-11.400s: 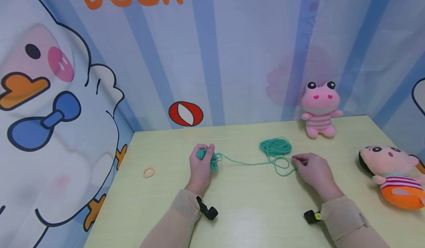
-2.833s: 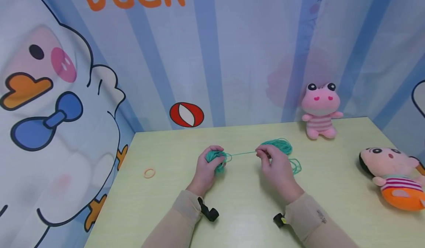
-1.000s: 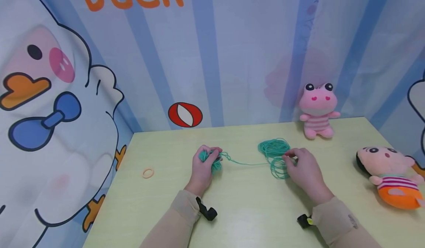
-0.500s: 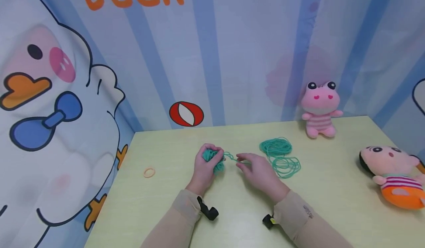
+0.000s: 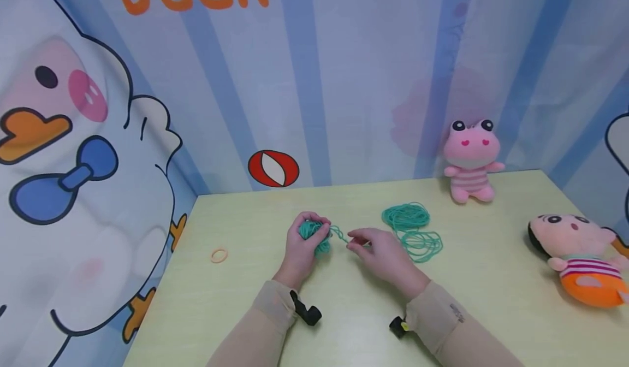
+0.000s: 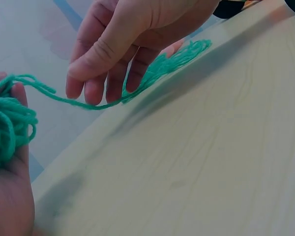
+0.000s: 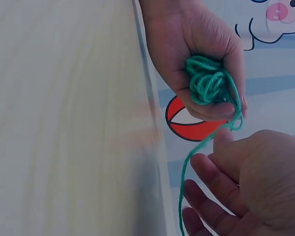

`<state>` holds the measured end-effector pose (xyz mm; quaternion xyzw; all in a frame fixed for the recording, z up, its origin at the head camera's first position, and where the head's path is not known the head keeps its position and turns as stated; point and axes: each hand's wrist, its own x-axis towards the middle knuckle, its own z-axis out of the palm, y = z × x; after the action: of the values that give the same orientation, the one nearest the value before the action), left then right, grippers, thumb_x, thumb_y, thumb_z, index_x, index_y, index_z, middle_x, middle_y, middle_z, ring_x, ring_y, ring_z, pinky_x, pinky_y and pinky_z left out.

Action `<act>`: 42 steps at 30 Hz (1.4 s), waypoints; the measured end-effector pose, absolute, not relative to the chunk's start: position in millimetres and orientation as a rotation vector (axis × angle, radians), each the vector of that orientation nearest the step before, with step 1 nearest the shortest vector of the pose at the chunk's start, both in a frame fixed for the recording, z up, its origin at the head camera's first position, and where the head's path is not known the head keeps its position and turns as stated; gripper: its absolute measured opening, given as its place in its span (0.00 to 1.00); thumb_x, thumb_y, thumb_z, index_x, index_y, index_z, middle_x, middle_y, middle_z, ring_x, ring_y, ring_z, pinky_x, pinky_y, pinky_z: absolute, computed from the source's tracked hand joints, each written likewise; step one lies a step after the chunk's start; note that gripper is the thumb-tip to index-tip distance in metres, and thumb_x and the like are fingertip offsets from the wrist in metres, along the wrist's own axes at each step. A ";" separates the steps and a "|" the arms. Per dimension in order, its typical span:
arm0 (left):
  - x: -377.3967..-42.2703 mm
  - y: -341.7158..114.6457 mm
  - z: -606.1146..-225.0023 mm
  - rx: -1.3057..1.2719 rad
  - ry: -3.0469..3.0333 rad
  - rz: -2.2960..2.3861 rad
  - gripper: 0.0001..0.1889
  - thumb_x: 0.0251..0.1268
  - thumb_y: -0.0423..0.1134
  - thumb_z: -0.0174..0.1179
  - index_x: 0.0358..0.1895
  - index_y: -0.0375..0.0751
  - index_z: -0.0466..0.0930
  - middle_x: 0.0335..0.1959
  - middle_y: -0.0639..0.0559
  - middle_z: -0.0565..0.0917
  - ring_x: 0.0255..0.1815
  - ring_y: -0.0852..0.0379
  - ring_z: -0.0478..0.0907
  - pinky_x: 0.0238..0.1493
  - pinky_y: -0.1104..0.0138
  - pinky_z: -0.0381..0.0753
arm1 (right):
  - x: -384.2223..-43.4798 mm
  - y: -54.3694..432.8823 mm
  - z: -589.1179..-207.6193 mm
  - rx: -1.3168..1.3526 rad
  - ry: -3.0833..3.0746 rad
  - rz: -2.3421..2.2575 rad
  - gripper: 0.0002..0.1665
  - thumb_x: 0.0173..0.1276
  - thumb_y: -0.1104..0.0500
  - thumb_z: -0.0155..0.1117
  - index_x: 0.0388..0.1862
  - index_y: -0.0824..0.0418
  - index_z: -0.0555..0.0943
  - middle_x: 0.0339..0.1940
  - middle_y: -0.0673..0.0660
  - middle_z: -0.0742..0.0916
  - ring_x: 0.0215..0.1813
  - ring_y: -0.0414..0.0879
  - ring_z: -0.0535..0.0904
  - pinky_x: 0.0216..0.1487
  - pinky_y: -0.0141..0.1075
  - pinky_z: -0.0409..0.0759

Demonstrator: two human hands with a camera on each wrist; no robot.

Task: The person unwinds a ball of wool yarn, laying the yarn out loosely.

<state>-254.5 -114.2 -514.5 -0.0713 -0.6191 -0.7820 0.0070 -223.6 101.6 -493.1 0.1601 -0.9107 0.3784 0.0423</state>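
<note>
A wound bundle of green yarn (image 7: 206,81) lies in my left hand (image 5: 302,249), with the thumb and fingers curled round it. A strand (image 6: 64,100) of yarn runs from the bundle toward my right hand (image 5: 385,258). The right hand stands just right of the bundle, its fingers loosely bent and the thumb apart from the forefinger in the head view. In both wrist views the strand passes along the right fingertips and seems to touch them. Behind that hand, the rest of the yarn (image 5: 407,215) lies on the table in a coil and looser loops (image 5: 423,245).
A small peach-coloured ring (image 5: 219,255) lies at the left of the pale table (image 5: 236,312). The pink plush frog (image 5: 472,162) sits at the back right. A plush doll in orange (image 5: 580,260) lies at the right edge. A printed cloth backdrop (image 5: 354,83) rises behind the table.
My right hand has moved left from the yarn coil to beside the bundle, then stayed nearly still over the last half second. The left hand keeps its hold on the bundle.
</note>
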 end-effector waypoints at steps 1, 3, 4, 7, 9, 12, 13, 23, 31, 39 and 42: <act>-254.7 -114.6 -515.0 -0.225 -1.935 -2.444 0.10 0.78 0.32 0.68 0.53 0.44 0.77 0.61 0.29 0.85 0.54 0.55 0.88 0.59 0.68 0.91 | -223.8 100.2 -493.6 0.494 -2.790 1.160 0.19 0.80 0.52 0.72 0.63 0.58 0.89 0.49 0.51 0.95 0.52 0.48 0.91 0.56 0.49 0.90; -254.6 -115.0 -515.5 -0.227 -1.931 -2.439 0.11 0.77 0.32 0.68 0.53 0.43 0.77 0.60 0.29 0.86 0.54 0.55 0.88 0.59 0.68 0.91 | -224.1 97.4 -494.6 0.497 -2.797 1.170 0.17 0.79 0.54 0.73 0.62 0.58 0.90 0.48 0.51 0.96 0.51 0.47 0.91 0.56 0.49 0.90; -254.5 -115.2 -515.7 -0.229 -1.930 -2.436 0.11 0.77 0.31 0.68 0.53 0.43 0.77 0.59 0.29 0.86 0.55 0.55 0.88 0.59 0.68 0.90 | -224.4 96.1 -495.3 0.496 -2.799 1.170 0.17 0.79 0.54 0.73 0.61 0.58 0.90 0.48 0.51 0.96 0.51 0.47 0.91 0.57 0.49 0.90; -254.8 -115.9 -516.8 -0.235 -1.931 -2.431 0.11 0.77 0.32 0.68 0.53 0.42 0.77 0.58 0.32 0.87 0.55 0.55 0.88 0.60 0.68 0.90 | -225.2 92.3 -497.2 0.500 -2.805 1.170 0.16 0.77 0.55 0.75 0.59 0.58 0.91 0.46 0.52 0.96 0.50 0.47 0.91 0.58 0.50 0.90; -255.2 -116.1 -517.1 -0.239 -1.935 -2.431 0.11 0.77 0.33 0.69 0.54 0.42 0.77 0.56 0.37 0.89 0.56 0.55 0.88 0.61 0.68 0.90 | -225.6 90.5 -497.9 0.491 -2.808 1.171 0.14 0.77 0.55 0.75 0.57 0.57 0.92 0.45 0.52 0.95 0.49 0.46 0.91 0.58 0.50 0.90; -256.4 -116.3 -517.4 -0.248 -1.936 -2.436 0.11 0.78 0.33 0.69 0.54 0.43 0.77 0.54 0.44 0.90 0.56 0.54 0.88 0.61 0.67 0.90 | -226.4 89.0 -498.9 0.490 -2.806 1.156 0.13 0.76 0.55 0.76 0.55 0.57 0.93 0.44 0.51 0.95 0.47 0.44 0.91 0.56 0.48 0.90; -256.9 -116.3 -517.4 -0.252 -1.931 -2.441 0.11 0.78 0.33 0.68 0.54 0.43 0.77 0.53 0.46 0.90 0.56 0.55 0.89 0.61 0.67 0.90 | -226.9 88.9 -499.3 0.490 -2.802 1.153 0.13 0.75 0.55 0.76 0.55 0.57 0.92 0.43 0.51 0.94 0.47 0.44 0.90 0.55 0.46 0.90; -255.3 -116.4 -515.1 -0.258 -1.904 -2.459 0.10 0.78 0.30 0.67 0.54 0.43 0.76 0.49 0.54 0.91 0.51 0.57 0.90 0.59 0.66 0.91 | -227.2 86.6 -502.6 0.476 -2.769 1.162 0.10 0.77 0.56 0.75 0.52 0.58 0.94 0.49 0.55 0.96 0.52 0.50 0.93 0.59 0.49 0.90; -256.7 -114.9 -515.2 -0.219 -1.897 -2.476 0.09 0.82 0.34 0.65 0.55 0.43 0.76 0.62 0.29 0.86 0.52 0.56 0.90 0.59 0.65 0.91 | -223.0 111.7 -494.8 0.349 -2.697 1.205 0.12 0.83 0.58 0.67 0.55 0.60 0.92 0.45 0.54 0.96 0.48 0.48 0.94 0.53 0.49 0.92; -259.1 -114.1 -517.0 -0.154 -1.899 -2.450 0.06 0.83 0.34 0.63 0.54 0.43 0.77 0.53 0.43 0.90 0.49 0.55 0.87 0.54 0.68 0.91 | -216.9 145.5 -487.9 0.203 -2.611 1.233 0.13 0.84 0.60 0.64 0.57 0.63 0.91 0.43 0.57 0.96 0.46 0.50 0.94 0.48 0.39 0.90; -259.0 -114.4 -517.4 -0.131 -1.890 -2.449 0.06 0.83 0.33 0.63 0.54 0.43 0.77 0.51 0.48 0.90 0.50 0.56 0.86 0.53 0.69 0.91 | -214.6 157.3 -485.4 0.196 -2.573 1.204 0.13 0.83 0.62 0.65 0.57 0.65 0.91 0.42 0.58 0.96 0.44 0.50 0.93 0.44 0.34 0.88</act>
<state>-259.0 -114.4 -517.4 -0.0423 -0.6102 -0.7908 0.0228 -214.6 157.3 -485.4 0.0682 -0.8938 0.4183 0.1466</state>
